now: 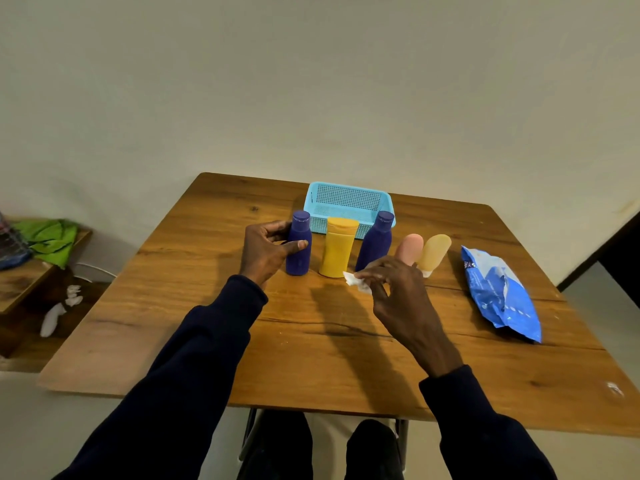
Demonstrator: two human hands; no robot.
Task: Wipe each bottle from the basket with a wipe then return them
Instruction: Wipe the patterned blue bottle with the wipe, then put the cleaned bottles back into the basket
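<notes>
Right grip [391, 289] pinches a crumpled wipe [356, 283], held ready for wiping. Left grip [268, 247] curls round the purple bottle [298, 251], probably steadying it upright on the desk [311, 358]. Right of that grip stand the yellow bottle [337, 251], second purple bottle [375, 242], pink tube [411, 245] and amber tube [435, 251]. Beyond them the blue basket [349, 202] awaits their return.

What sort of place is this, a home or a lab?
Most likely a plain room in a home: a wooden table by a bare wall, toiletry bottles by a blue basket, and a green cloth on a low shelf.
</notes>
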